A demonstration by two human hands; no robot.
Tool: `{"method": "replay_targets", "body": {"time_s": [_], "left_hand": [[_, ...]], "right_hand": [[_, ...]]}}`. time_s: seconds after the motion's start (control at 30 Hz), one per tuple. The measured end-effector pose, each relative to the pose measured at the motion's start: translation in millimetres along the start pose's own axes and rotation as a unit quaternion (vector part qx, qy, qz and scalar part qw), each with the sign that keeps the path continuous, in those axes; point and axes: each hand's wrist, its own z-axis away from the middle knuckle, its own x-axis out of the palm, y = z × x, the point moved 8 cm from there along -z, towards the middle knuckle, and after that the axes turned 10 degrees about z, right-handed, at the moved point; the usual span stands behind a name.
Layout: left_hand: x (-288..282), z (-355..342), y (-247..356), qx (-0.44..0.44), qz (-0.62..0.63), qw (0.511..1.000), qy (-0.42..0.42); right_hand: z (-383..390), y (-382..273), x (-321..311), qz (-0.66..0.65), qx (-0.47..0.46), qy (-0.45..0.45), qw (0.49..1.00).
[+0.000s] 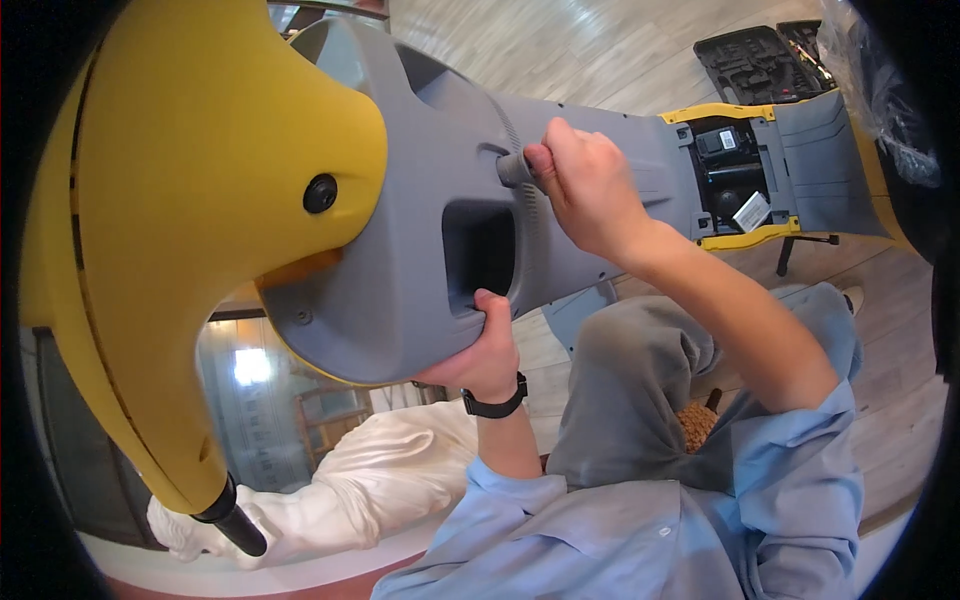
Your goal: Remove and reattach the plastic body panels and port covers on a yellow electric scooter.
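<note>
Grey stub point(511, 170): juts from the scooter's grey panel point(400, 175), just beside the recess point(480, 245).
Right hand point(595, 190): I pinch the stub under curled fingers, probably for a firm grip.
Left hand point(480, 352): my thumb rests at the recess's lower lip, likely steadying the panel; how the hidden fingers stand, I can't tell.
Tool case point(712, 64): open on the floor, perhaps kept there for access.

hands point(592, 190) on a yellow-and-grey machine point(420, 150); white statue point(390, 460) nearby

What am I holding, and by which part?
Left hand: the scooter's grey panel, by the edge beside its pocket. Right hand: apparently the grey knob, by its outer end.
</note>
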Motion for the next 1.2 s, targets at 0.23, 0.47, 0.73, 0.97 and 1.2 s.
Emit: {"method": "replay_targets", "body": {"time_s": [0.23, 0.47, 0.73, 0.97, 1.2], "left_hand": [[-1.7, -1.7, -4.0, 0.011, 0.004, 1.0, -0.009], [1.6, -1.2, 1.2, 0.043, 0.04, 0.998, -0.015], [2.7, -2.3, 0.1, 0.011, 0.03, 0.999, -0.025], [0.9, -3.3, -5.8, -0.024, 0.062, 0.998, -0.013], [-1.8, -0.8, -4.3, 0.019, 0.019, 1.0, -0.005]], "right_hand": [[5.1, -5.9, -4.1, -0.114, 0.04, 0.001, 0.993], [12.8, 1.6, 0.8, -0.189, 0.059, -0.031, 0.98], [4.3, 10.1, 6.4, -0.099, 0.06, -0.109, 0.987], [10.9, 5.3, 13.4, -0.068, 0.057, -0.075, 0.993], [9.3, 1.7, 2.7, -0.107, 0.022, -0.046, 0.993]]}}
